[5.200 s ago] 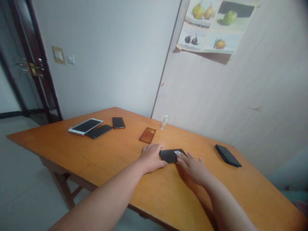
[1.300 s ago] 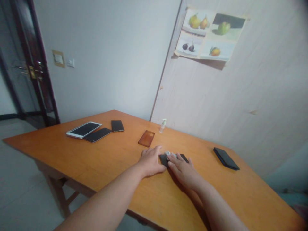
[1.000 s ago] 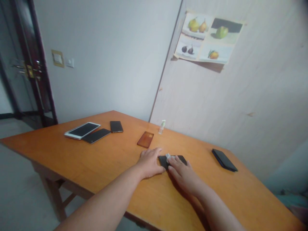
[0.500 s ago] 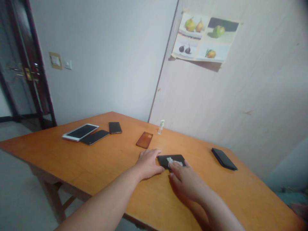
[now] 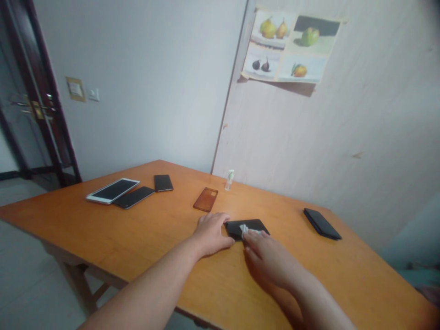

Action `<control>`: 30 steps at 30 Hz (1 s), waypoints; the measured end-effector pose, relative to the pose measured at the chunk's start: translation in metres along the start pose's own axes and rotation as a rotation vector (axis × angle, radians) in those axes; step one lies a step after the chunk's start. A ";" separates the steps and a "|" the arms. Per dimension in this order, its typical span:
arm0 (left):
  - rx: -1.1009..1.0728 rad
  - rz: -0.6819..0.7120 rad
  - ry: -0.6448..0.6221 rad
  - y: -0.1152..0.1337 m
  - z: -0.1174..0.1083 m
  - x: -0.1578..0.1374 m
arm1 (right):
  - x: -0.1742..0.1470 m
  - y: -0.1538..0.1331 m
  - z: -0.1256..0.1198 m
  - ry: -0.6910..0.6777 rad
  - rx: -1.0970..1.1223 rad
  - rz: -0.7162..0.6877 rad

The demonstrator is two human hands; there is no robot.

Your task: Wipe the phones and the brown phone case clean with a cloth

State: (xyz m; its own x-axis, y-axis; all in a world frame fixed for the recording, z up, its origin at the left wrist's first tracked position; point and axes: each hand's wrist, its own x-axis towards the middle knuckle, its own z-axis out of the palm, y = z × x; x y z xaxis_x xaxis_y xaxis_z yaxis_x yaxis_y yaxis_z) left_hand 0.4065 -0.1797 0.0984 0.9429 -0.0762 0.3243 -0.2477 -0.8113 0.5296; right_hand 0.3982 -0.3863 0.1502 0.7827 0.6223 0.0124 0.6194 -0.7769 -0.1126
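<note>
A dark, flat phone point(image 5: 235, 228) lies on the wooden table in front of me. Thumb and fingers of my left hand point(image 5: 211, 233) grip its left end from both long sides. My right hand point(image 5: 266, 252) presses a crumpled white tissue point(image 5: 244, 229) onto the phone's upper face, and its fingers cover most of the tissue. Just beyond my left hand lies a brown see-through phone case point(image 5: 206, 200). Behind that case stands a small clear spray bottle point(image 5: 229, 179).
On the left of the table point(image 5: 165, 238) are a white tablet point(image 5: 113, 190), a black phone point(image 5: 134, 197) partly under or against it, and another dark phone point(image 5: 163, 183). A black folded case or wallet point(image 5: 322, 223) lies to the right. Walls stand behind the table.
My right hand has shifted slightly over the phone with the tissue, and more of the phone's right end shows. My left hand stays in place. The camera view has tilted a little.
</note>
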 end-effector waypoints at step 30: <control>0.028 0.004 -0.006 0.001 0.000 0.000 | 0.016 0.005 0.016 0.020 0.146 -0.070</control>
State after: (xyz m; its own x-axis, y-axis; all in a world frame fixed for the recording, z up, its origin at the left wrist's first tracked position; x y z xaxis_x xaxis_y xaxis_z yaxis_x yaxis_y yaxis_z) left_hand 0.4066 -0.1805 0.0994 0.9433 -0.0825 0.3215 -0.2448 -0.8269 0.5063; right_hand 0.4134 -0.3786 0.1337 0.7402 0.6709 0.0451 0.6580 -0.7088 -0.2543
